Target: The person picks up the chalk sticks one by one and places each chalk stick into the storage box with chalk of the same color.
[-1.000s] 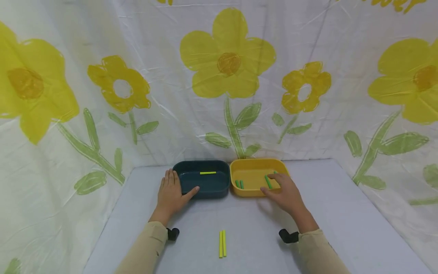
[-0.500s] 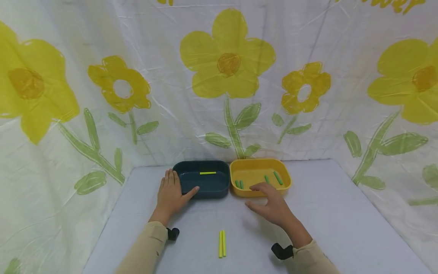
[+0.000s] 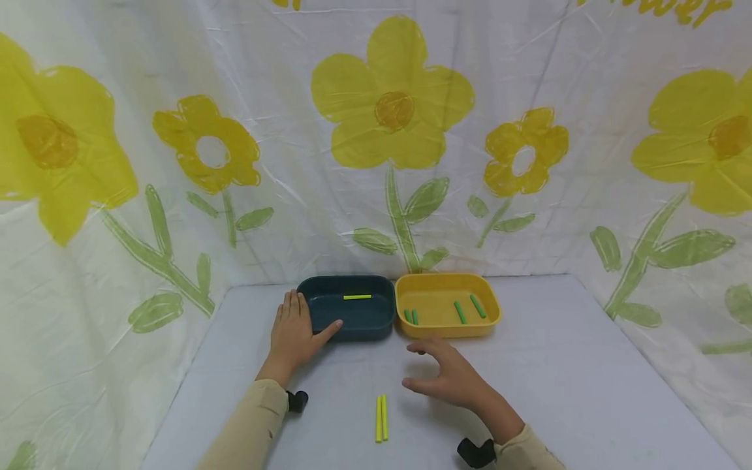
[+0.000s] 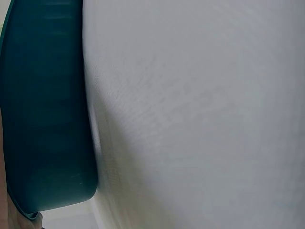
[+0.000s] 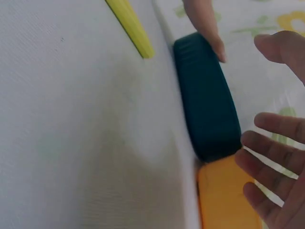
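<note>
My left hand (image 3: 292,336) rests on the left end of a dark teal tray (image 3: 358,334), fingers straight and thumb along its front rim. Inside that tray lies one yellow stick (image 3: 357,297). Over the table in front of the yellow tray (image 3: 437,294), my right hand (image 3: 451,377) hovers with thumb and fingers spread apart and nothing between them. Several green sticks (image 3: 460,312) lie in the yellow tray. Two more yellow sticks (image 3: 382,418) lie side by side on the table, to the left of my right hand and nearer to me.
Both trays stand side by side at the back of the white-covered table (image 3: 329,418). Behind them hangs a white curtain (image 3: 294,215) printed with yellow flowers. A black wrist mount (image 3: 477,453) sits at my right cuff.
My right hand has drawn back from over the yellow tray, moving left and toward me, so its green sticks show fully. The left hand stays in place.
</note>
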Demonstrator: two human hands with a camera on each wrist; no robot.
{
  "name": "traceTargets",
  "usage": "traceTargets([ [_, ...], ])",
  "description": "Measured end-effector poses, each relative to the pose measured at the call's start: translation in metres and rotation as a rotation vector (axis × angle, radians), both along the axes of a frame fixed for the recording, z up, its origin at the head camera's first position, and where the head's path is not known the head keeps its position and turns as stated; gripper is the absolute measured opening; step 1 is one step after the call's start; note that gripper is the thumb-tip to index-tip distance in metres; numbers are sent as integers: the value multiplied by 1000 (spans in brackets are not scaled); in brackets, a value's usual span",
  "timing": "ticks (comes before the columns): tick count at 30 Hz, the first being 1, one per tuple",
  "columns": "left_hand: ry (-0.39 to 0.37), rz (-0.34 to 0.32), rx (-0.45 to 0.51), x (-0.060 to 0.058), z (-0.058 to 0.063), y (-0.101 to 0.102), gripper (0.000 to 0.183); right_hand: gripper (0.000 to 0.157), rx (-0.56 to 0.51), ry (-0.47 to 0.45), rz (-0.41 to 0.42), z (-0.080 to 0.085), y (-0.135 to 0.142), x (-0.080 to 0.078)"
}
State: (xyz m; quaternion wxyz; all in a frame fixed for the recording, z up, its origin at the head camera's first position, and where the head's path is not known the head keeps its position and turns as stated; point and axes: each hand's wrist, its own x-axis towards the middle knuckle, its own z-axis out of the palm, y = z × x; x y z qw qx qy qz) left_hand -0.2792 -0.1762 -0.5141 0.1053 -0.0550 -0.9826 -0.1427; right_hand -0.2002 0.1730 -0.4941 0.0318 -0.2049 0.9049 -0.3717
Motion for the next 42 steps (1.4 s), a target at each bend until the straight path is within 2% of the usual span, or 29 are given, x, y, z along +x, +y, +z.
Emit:
traceTargets([
  [5, -3, -2, 2, 0, 0, -1, 126, 67, 24, 13, 45, -5, -5, 2],
  [15, -6, 2, -8, -3, -5, -2, 127, 64, 92, -13, 133, -16, -21, 9],
  [22, -6, 3, -5, -3, -5, -2, 127, 65, 183, 7, 185, -21, -30, 15],
  [30, -7, 2, 0, -2, -5, -2, 126, 61, 245, -31, 209, -20, -33, 16],
  [42, -5, 5, 14, -2, -4, -1, 126, 58, 282, 40, 248, -23, -35, 18],
])
